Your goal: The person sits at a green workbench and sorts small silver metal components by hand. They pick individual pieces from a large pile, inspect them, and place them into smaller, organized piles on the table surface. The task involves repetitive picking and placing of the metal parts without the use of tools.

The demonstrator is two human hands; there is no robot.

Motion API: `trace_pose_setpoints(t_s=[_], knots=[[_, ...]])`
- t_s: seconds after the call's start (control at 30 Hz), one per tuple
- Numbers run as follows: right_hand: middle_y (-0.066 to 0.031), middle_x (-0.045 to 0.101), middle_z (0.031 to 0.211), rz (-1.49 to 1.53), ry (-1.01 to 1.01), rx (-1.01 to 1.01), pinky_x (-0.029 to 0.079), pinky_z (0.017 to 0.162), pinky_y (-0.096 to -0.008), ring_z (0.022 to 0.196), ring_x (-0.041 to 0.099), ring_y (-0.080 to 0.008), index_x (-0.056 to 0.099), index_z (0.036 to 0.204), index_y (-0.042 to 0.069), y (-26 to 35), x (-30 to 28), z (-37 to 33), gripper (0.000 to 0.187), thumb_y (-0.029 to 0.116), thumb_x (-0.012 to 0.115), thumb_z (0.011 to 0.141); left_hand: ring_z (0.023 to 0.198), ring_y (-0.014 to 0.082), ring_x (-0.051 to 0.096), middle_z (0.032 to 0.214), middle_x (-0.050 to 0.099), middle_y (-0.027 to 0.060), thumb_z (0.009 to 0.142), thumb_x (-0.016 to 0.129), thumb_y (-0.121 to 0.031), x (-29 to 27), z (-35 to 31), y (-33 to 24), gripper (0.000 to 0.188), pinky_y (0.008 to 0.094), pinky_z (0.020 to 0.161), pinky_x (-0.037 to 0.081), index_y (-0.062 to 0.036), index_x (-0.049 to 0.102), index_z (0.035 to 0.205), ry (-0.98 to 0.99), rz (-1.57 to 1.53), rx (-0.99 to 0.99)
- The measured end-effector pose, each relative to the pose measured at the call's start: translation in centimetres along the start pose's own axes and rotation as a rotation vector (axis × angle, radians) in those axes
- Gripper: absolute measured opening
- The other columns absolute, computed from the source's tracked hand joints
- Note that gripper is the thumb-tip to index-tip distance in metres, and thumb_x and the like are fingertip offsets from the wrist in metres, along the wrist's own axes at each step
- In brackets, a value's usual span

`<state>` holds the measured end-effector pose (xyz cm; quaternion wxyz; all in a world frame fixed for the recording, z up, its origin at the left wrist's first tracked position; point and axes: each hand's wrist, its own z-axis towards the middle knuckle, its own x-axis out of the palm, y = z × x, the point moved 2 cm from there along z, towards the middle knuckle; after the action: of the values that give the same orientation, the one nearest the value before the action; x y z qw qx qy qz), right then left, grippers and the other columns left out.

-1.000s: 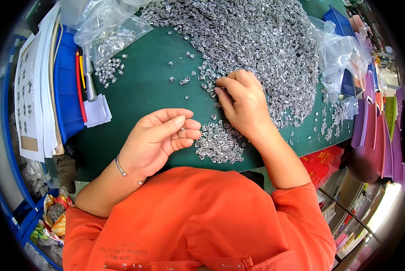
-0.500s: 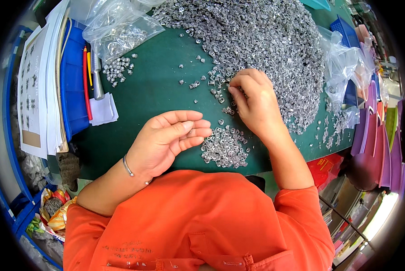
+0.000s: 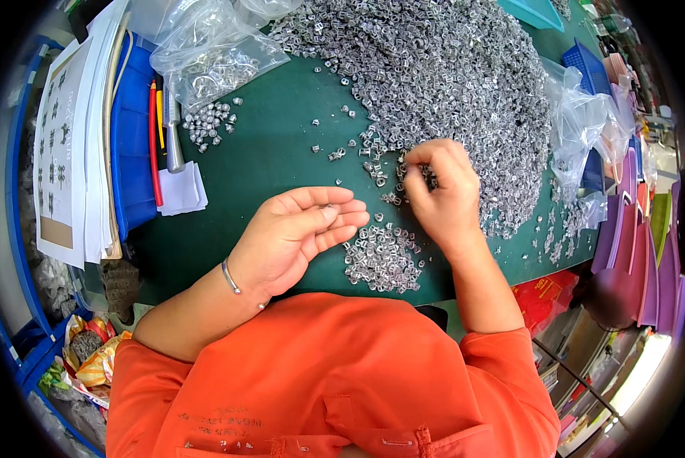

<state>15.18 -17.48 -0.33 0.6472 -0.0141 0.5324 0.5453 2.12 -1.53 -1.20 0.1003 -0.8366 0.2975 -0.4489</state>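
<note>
A large heap of small, silvery, ring-like metal parts (image 3: 449, 84) covers the far middle of the green table. At its near left edge my right hand (image 3: 445, 191) is bent down, thumb and forefinger drawn together; whatever lies between them is too small to make out. My left hand (image 3: 300, 233) is held palm up to the left, fingers curled and thumb pressed against them. Anything in that grip is mostly hidden. Close in front of me, between the hands, sits a small pile of the same parts (image 3: 384, 259). Several loose parts (image 3: 336, 154) are scattered left of the heap.
A clear plastic bag (image 3: 216, 65) of parts and a cluster of rounded metal pieces (image 3: 209, 122) lie at the far left. Beside them are a blue tray (image 3: 132, 153), a red pen (image 3: 155, 145) and papers (image 3: 75, 145). Another clear bag (image 3: 583, 114) lies right of the heap.
My right hand has moved slightly right and nearer to me, along the heap's edge. The left hand stays in nearly the same cupped pose. The whole view has shifted slightly.
</note>
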Motion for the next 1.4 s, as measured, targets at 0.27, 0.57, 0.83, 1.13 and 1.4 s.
trace_pose_setpoints(t_s=[0.27, 0.57, 0.83, 1.13, 1.4], knots=[[-0.0052, 0.057, 0.078, -0.065, 0.236, -0.057, 0.041, 0.067, -0.0355, 0.075, 0.053, -0.0252, 0.062, 0.075, 0.006, 0.6, 0.8, 0.1, 0.008, 0.005, 0.066, 0.068, 0.099, 0.0238, 0.061, 0.107, 0.06, 0.0194, 0.092, 0.045, -0.005, -0.5, 0.0, -0.3, 0.024, 0.0283, 0.08, 0.053, 0.005, 0.051, 0.113, 0.006, -0.061, 0.017], [-0.0059, 0.056, 0.08, -0.09, 0.182, -0.04, 0.04, 0.069, -0.036, 0.079, 0.052, -0.0255, 0.063, 0.079, 0.006, -0.5, 0.4, -0.5, 0.01, 0.003, 0.065, 0.069, 0.101, 0.0263, 0.06, 0.109, 0.059, 0.021, 0.089, 0.045, -0.001, -0.3, -0.8, -0.3, 0.024, 0.0304, 0.084, 0.052, 0.006, 0.052, 0.111, -0.049, -0.075, 0.023], [-0.0061, 0.058, 0.082, -0.073, 0.163, -0.079, 0.041, 0.069, -0.0362, 0.077, 0.054, -0.0262, 0.06, 0.077, 0.006, 0.4, 0.7, -0.7, 0.009, 0.003, 0.065, 0.07, 0.104, 0.0281, 0.059, 0.111, 0.057, 0.0227, 0.087, 0.045, 0.001, 0.2, -1.3, 0.1, 0.026, 0.0314, 0.088, 0.05, 0.0081, 0.052, 0.111, -0.061, -0.065, 0.006], [-0.0073, 0.062, 0.079, 0.357, -0.042, 0.093, 0.051, 0.058, -0.0262, 0.069, 0.062, -0.0184, 0.05, 0.08, 0.004, 3.5, 0.3, -3.1, 0.022, -0.007, 0.067, 0.07, 0.107, 0.0288, 0.057, 0.113, 0.056, 0.0229, 0.088, 0.047, -0.002, 0.6, -1.7, 1.1, 0.029, 0.0323, 0.092, 0.047, 0.0078, 0.05, 0.115, -0.031, -0.045, -0.029], [-0.0088, 0.061, 0.084, 0.339, 0.059, -0.182, 0.048, 0.064, -0.0334, 0.073, 0.058, -0.027, 0.06, 0.086, 0.002, 6.1, -0.3, -5.3, 0.023, -0.008, 0.063, 0.066, 0.1, 0.0214, 0.06, 0.11, 0.059, 0.0163, 0.088, 0.055, -0.006, 1.1, -1.7, 2.3, 0.027, 0.0309, 0.088, 0.05, 0.0048, 0.053, 0.113, -0.02, 0.066, -0.099]])
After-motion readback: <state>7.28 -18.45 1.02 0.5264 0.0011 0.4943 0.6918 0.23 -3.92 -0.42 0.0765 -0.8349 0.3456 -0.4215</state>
